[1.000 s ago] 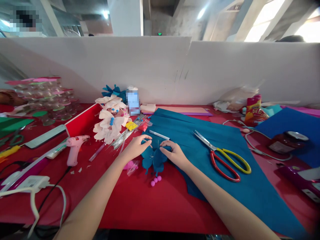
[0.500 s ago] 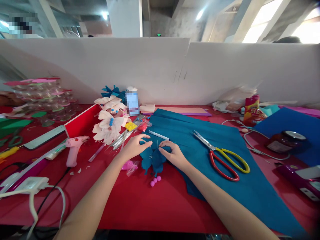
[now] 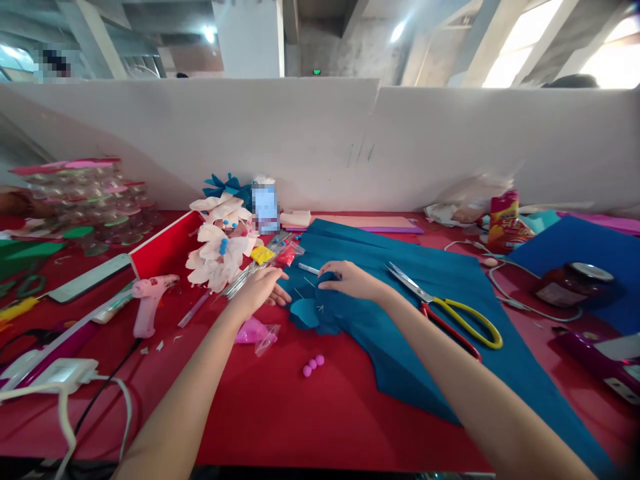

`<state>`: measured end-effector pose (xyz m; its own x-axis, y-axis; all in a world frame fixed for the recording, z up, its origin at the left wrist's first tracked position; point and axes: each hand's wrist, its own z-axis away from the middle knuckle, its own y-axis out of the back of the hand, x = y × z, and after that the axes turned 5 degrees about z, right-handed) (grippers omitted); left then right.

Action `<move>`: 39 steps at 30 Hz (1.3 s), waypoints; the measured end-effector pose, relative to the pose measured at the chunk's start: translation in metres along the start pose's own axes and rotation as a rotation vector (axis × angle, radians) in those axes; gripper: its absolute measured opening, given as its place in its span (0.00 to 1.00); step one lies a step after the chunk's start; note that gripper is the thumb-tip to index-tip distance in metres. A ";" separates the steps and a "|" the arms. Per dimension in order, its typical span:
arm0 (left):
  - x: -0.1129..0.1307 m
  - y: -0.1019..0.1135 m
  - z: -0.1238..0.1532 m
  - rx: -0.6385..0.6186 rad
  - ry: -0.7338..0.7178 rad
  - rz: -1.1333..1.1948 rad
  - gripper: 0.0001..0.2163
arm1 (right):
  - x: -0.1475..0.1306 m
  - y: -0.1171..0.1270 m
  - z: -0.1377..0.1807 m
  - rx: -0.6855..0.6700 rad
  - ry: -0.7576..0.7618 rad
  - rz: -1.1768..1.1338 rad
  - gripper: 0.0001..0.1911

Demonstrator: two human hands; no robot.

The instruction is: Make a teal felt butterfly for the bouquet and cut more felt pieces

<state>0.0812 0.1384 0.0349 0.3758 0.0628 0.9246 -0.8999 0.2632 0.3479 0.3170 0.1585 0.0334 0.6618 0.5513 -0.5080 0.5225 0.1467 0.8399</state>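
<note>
Head view: red table (image 3: 250,413); on it, teal cloth (image 3: 360,253) bearing scissors (image 3: 425,295). Right hand (image 3: 350,279) pinches the far petal of a teal flower (image 3: 306,313) by the cloth's left edge; left hand (image 3: 263,292) is just beside, fingers parted, contact unclear. 3 pink balls (image 3: 313,365) lie nearer the person.

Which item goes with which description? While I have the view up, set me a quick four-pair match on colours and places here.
1. scissors
2. glue gun
3. balls
4. flower

A. three in a row on the red table
B. blue, touched by the right hand
C. pale pink
D. on the blue cloth, one handle red, one yellow

Pairs: 1-D, 2-C, 3-A, 4-B
</note>
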 end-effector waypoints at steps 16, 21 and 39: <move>-0.015 0.006 -0.004 0.120 -0.126 -0.247 0.10 | -0.063 -0.063 0.052 0.398 0.019 0.489 0.09; -0.009 0.006 0.002 0.114 -0.131 -0.247 0.08 | -0.048 -0.050 0.060 0.446 0.067 0.444 0.04; -0.003 0.001 0.006 0.011 -0.197 -0.234 0.08 | -0.011 -0.029 0.092 0.494 0.248 0.184 0.05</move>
<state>0.0782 0.1323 0.0334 0.5239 -0.1870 0.8310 -0.7967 0.2377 0.5557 0.3448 0.0726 -0.0029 0.6511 0.7158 -0.2522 0.6389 -0.3375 0.6913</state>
